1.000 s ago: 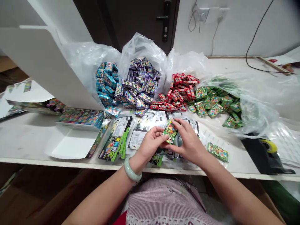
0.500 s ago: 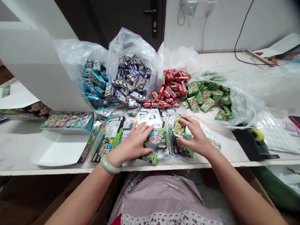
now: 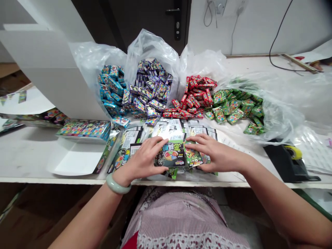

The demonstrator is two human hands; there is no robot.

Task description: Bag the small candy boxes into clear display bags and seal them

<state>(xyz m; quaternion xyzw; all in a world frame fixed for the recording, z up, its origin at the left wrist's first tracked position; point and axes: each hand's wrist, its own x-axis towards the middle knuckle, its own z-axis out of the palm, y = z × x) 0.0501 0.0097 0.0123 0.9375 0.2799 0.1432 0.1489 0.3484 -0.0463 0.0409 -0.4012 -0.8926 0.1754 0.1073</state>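
Note:
My left hand [image 3: 145, 157] holds a flat black packet [image 3: 169, 155] with a green strip and a colourful round print. Its fingers lie along the top edge, its thumb along the bottom. Close on the right, my right hand [image 3: 207, 152] is closed around a small green packet [image 3: 192, 155] by its upper and lower edges. The two packets meet or nearly meet; which one overlaps I cannot tell. Beneath both hands lie several clear sleeves [image 3: 172, 129] with black, green and white printed cards in them.
Behind stand clear bags with blue packs [image 3: 112, 86], purple packs [image 3: 153, 90], red packs [image 3: 195, 97] and green packs [image 3: 236, 105]. To the left is an open white carton [image 3: 75, 160] with a row of packs [image 3: 85, 128]. A black tape dispenser [image 3: 287, 162] sits right.
My right hand has moved left with the green packet, bringing it against the black packet's right side. My left hand stays at the black packet. The view has shifted slightly.

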